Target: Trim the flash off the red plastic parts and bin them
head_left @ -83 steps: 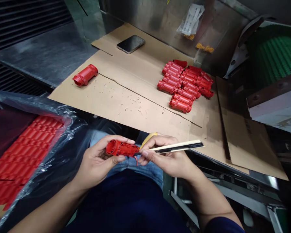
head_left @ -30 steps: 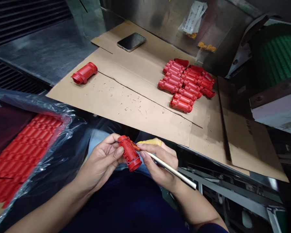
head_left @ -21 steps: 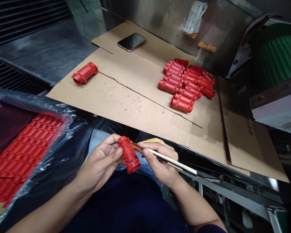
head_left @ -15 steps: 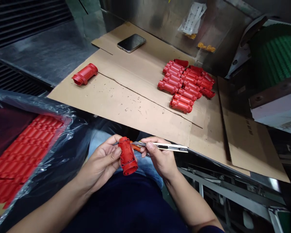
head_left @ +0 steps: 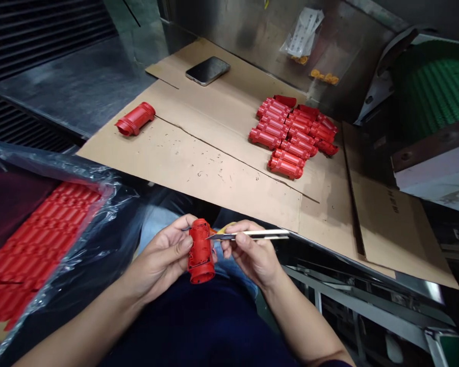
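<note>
My left hand (head_left: 164,257) grips a red ribbed plastic tube (head_left: 200,251) over my lap, held nearly upright with its open end pointing down toward me. My right hand (head_left: 252,252) is closed on a thin utility knife (head_left: 260,235) that lies almost level. The blade tip touches the upper side of the tube. A yellowish cover shows on one right finger, just behind the blade.
A cardboard sheet (head_left: 199,163) covers the bench. On it are a row-stacked group of several red tubes (head_left: 292,135), a single larger red tube (head_left: 135,119) at left, and a phone (head_left: 207,70). A plastic-lined box of red tubes (head_left: 34,244) stands at my left. A green conveyor (head_left: 432,86) is at right.
The left hand turned the tube from lying sideways to nearly upright. The knife swung from pointing down-right to almost level, its tip staying against the tube.
</note>
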{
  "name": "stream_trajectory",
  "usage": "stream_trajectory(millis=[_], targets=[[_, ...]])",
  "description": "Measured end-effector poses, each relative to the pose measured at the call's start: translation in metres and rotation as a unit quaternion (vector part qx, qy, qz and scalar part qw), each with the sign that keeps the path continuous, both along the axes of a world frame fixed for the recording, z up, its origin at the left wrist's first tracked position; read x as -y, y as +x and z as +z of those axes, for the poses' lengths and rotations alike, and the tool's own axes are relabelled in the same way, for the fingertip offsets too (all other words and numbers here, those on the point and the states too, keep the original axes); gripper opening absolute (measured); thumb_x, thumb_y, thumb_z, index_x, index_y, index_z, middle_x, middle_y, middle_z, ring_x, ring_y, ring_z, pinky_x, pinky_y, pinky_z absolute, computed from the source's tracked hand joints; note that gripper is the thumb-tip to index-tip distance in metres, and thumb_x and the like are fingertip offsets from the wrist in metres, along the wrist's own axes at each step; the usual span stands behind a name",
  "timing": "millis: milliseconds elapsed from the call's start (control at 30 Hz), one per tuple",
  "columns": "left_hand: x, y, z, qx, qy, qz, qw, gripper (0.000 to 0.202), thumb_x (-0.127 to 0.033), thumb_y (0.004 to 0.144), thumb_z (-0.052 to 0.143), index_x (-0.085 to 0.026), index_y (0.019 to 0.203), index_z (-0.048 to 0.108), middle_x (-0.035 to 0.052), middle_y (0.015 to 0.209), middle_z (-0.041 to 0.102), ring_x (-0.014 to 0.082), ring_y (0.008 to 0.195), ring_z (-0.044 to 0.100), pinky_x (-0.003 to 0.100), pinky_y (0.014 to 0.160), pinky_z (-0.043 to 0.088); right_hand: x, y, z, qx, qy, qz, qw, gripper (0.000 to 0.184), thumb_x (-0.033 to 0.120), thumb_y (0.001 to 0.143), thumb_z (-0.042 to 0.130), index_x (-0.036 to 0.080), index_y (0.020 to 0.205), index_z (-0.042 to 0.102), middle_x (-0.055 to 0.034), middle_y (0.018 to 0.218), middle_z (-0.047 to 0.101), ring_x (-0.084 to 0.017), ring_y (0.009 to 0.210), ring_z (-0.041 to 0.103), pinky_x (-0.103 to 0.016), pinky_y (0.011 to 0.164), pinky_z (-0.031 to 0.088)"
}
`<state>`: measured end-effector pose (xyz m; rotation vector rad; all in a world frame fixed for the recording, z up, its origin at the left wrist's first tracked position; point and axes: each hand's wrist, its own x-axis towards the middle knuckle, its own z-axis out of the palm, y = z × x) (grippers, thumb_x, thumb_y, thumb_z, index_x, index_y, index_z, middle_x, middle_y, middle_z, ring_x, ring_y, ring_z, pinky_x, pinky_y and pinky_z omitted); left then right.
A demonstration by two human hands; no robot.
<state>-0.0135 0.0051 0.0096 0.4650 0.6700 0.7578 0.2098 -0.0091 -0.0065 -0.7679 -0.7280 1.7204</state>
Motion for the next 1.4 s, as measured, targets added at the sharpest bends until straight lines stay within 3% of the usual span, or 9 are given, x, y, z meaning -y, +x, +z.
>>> stream_trajectory(millis=[67, 133, 233, 400, 700, 933, 1167, 1300, 1400], targets=[[0.001, 0.002, 0.001, -0.023, 0.038, 0.023, 0.999, 0.023, -0.033, 0.099, 0.081, -0.022, 0.117, 0.071, 0.0085, 0.104, 0.081, 0.0207, 0.089, 0.081, 0.029, 0.081, 0.066, 0.003, 0.005, 0.008, 0.095, 0.126, -0.047, 0.986, 0.016, 0.035, 0.099, 0.085, 0.027, 0.113, 0.086, -0.0062, 0.108, 0.086, -0.019, 0.088, 0.081, -0.031, 0.077, 0.069], [0.002, 0.004, 0.001, -0.046, 0.084, 0.054, 0.994, 0.018, -0.031, 0.1, 0.08, -0.022, 0.114, 0.072, 0.0062, 0.101, 0.079, 0.0167, 0.086, 0.077, 0.025, 0.08, 0.064, 0.005, 0.009, 0.017, 0.213, 0.243, -0.073, 0.943, 0.021, 0.026, 0.1, 0.083, 0.029, 0.121, 0.085, -0.0076, 0.116, 0.086, -0.023, 0.102, 0.082, -0.038, 0.089, 0.069], [0.003, 0.006, -0.003, -0.084, 0.147, 0.09, 0.981, 0.015, -0.025, 0.101, 0.079, -0.023, 0.114, 0.072, 0.0027, 0.098, 0.076, 0.0136, 0.085, 0.072, 0.022, 0.08, 0.062, 0.007, 0.011, 0.029, 0.322, 0.327, -0.079, 0.885, 0.035, 0.015, 0.099, 0.081, 0.026, 0.133, 0.08, -0.0097, 0.122, 0.085, -0.025, 0.111, 0.08, -0.041, 0.095, 0.067], [0.008, 0.002, -0.012, -0.119, 0.186, 0.079, 0.972, 0.017, -0.022, 0.103, 0.076, -0.025, 0.118, 0.069, 0.0027, 0.105, 0.075, 0.0158, 0.095, 0.073, 0.026, 0.087, 0.062, 0.008, 0.004, 0.032, 0.352, 0.353, -0.084, 0.863, 0.039, 0.008, 0.098, 0.079, 0.023, 0.134, 0.077, -0.0105, 0.122, 0.084, -0.024, 0.108, 0.079, -0.039, 0.094, 0.067], [0.008, 0.002, -0.013, -0.117, 0.187, 0.079, 0.972, 0.015, -0.024, 0.104, 0.075, -0.026, 0.117, 0.069, 0.0015, 0.103, 0.074, 0.0143, 0.093, 0.071, 0.024, 0.086, 0.061, 0.009, 0.002, 0.031, 0.372, 0.337, -0.085, 0.861, 0.036, 0.012, 0.101, 0.077, 0.026, 0.134, 0.075, -0.0082, 0.123, 0.083, -0.023, 0.11, 0.079, -0.039, 0.095, 0.066], [0.008, 0.007, -0.009, -0.165, 0.215, 0.108, 0.957, 0.017, -0.021, 0.101, 0.079, -0.025, 0.114, 0.07, 0.0017, 0.101, 0.076, 0.0147, 0.092, 0.076, 0.023, 0.084, 0.063, 0.009, -0.004, 0.031, 0.365, 0.289, -0.04, 0.884, 0.024, 0.026, 0.108, 0.07, 0.024, 0.132, 0.07, -0.0121, 0.133, 0.077, -0.026, 0.122, 0.075, -0.045, 0.103, 0.066], [0.013, 0.023, -0.008, -0.275, 0.254, 0.192, 0.907, 0.017, -0.018, 0.096, 0.082, -0.023, 0.107, 0.07, 0.001, 0.099, 0.078, 0.0145, 0.094, 0.078, 0.022, 0.086, 0.064, 0.014, -0.029, 0.02, 0.488, 0.395, -0.138, 0.766, 0.025, 0.018, 0.108, 0.064, 0.017, 0.133, 0.063, -0.0183, 0.119, 0.076, -0.031, 0.111, 0.071, -0.051, 0.093, 0.067], [0.015, 0.026, -0.013, -0.305, 0.273, 0.212, 0.887, 0.02, -0.017, 0.095, 0.082, -0.023, 0.109, 0.07, 0.0008, 0.101, 0.077, 0.0152, 0.094, 0.079, 0.024, 0.088, 0.065, 0.016, -0.033, 0.017, 0.515, 0.394, -0.136, 0.749, 0.023, 0.013, 0.107, 0.064, 0.015, 0.13, 0.063, -0.0184, 0.116, 0.076, -0.03, 0.107, 0.07, -0.051, 0.09, 0.068], [0.013, 0.025, -0.013, -0.298, 0.262, 0.209, 0.894, 0.019, -0.018, 0.094, 0.083, -0.023, 0.107, 0.07, 0.0015, 0.1, 0.078, 0.0162, 0.093, 0.079, 0.025, 0.084, 0.065, 0.015, -0.029, 0.018, 0.521, 0.411, -0.126, 0.738, 0.026, 0.008, 0.105, 0.066, 0.013, 0.13, 0.064, -0.0205, 0.116, 0.077, -0.032, 0.109, 0.069, -0.051, 0.091, 0.067]])
